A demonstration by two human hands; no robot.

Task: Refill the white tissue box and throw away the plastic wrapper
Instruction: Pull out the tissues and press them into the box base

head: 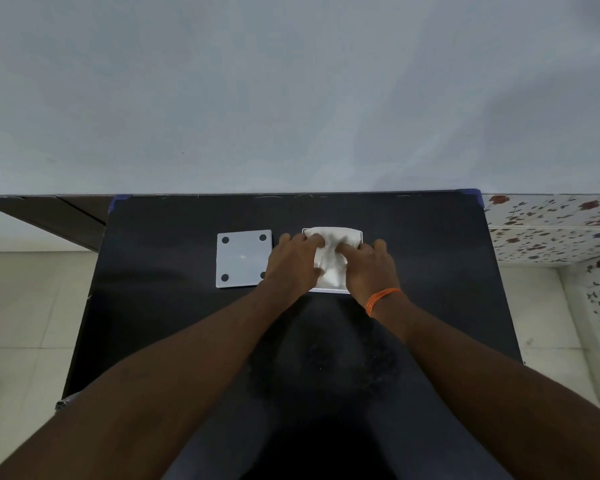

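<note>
Left hand (293,263) palm down, fingers curled and pressed onto the left side of a crumpled wad of white tissues (329,256); thumb spread toward the far edge of the table. Right hand (369,268) likewise palm down, fingers bent, index fingertip dug into the right side of the wad, thumb stretched out over the right rim of the box. Hands close together, nearly meeting over the tissues, both pinching and pressing rather than flat. Whether either hand fully grips the tissue cannot be told.

Tissues sitting in the open white tissue box (357,234), bulging above its rim; box near the middle of the black table (160,317), slightly right of centre and toward the far edge. Near rim of the box just visible between the wrists.

Both forearms bare, reaching forward from the bottom corners and converging at the box. Orange thread bracelet (381,299) wound around the right wrist.

Just beside the box on its left, apart from it, a flat white square panel (243,259) lying with four dark round pads at its corners; the left hand covers part of the near right pad. Probably the box's base or lid, though which cannot be told.

Table pushed against a pale grey wall (291,98). Floral tiles (551,226) beyond the right edge, light floor tiles (25,306) to the left.
</note>
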